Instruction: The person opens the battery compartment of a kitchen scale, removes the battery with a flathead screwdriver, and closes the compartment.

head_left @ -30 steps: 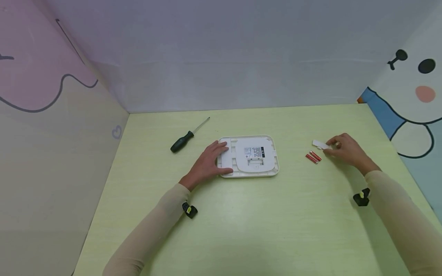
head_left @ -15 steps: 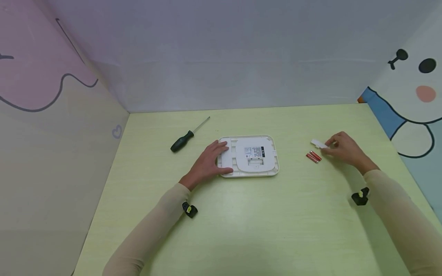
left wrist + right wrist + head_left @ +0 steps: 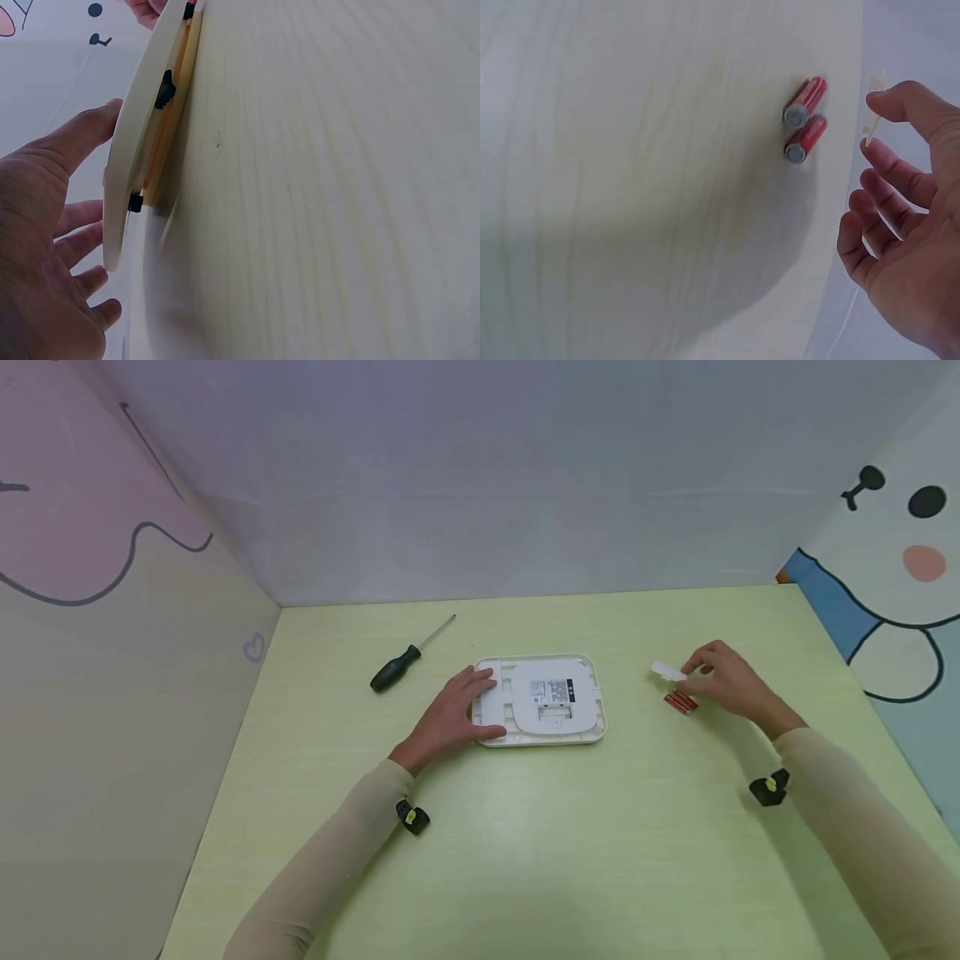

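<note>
A flat white device [image 3: 555, 702] with rounded corners lies on the table, its labelled side up and a small battery slot visible. Across its left end rests my left hand [image 3: 448, 708], thumb near the front edge and fingers toward the back. In the left wrist view, the thumb touches the device's edge [image 3: 124, 161] and the fingers are relaxed. My right hand [image 3: 731, 683] pinches a small white battery cover [image 3: 666, 671] between thumb and index finger, above the table. Just below the cover, two red batteries [image 3: 807, 139] lie side by side; the right wrist view shows their silver ends.
Behind and left of the device lies a screwdriver [image 3: 395, 668] with a dark handle, its shaft pointing to the back right. The pale table [image 3: 525, 843] meets a plain wall [image 3: 525, 485] at the back. Printed panels stand at the left and right sides.
My right hand has moved left and slightly toward the back with the battery cover, which now hangs just behind the batteries. The left hand and the device have stayed still.
</note>
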A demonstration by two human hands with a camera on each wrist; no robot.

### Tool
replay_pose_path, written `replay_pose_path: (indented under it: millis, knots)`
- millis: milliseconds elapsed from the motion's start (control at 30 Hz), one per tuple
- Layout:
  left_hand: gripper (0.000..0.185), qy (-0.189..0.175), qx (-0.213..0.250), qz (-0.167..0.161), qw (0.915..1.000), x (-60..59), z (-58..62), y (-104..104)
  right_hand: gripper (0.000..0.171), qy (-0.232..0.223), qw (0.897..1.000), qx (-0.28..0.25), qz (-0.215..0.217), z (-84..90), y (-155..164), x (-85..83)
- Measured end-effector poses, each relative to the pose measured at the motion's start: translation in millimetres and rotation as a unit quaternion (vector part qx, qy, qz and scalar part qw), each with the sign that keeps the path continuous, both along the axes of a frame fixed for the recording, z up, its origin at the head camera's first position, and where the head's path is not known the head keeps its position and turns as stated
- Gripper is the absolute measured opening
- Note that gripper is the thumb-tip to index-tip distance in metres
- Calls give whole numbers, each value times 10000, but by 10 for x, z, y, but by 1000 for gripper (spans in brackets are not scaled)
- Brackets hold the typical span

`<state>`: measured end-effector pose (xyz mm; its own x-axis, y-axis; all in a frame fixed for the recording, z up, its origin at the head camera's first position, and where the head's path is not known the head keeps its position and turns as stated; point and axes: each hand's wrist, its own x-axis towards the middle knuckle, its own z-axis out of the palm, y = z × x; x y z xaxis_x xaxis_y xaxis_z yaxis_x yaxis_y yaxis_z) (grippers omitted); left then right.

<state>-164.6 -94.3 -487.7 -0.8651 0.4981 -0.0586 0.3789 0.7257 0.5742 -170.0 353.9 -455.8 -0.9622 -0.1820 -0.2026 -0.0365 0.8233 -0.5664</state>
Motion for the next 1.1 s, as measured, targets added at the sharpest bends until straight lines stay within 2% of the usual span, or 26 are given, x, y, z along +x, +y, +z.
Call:
replay_pose_path:
  millis: [233, 467, 700, 1100]
  knots:
    - [80, 17, 9, -33, 10000, -7, -8, -6, 29, 212, 9985, -358, 347, 86, -284, 71]
    - [80, 45, 22, -17, 10000, -7, -20, -12, 23, 548, 9958, -272, 679, 138, -563, 74]
    - [81, 0, 33, 37, 10000, -1, -25, -22, 16, 453, 9938, -369, 942, 176, -856, 51]
    - [81, -25, 46, 58, 10000, 6, -29, -27, 16, 249, 9891, -288, 1420, 191, -1269, 41]
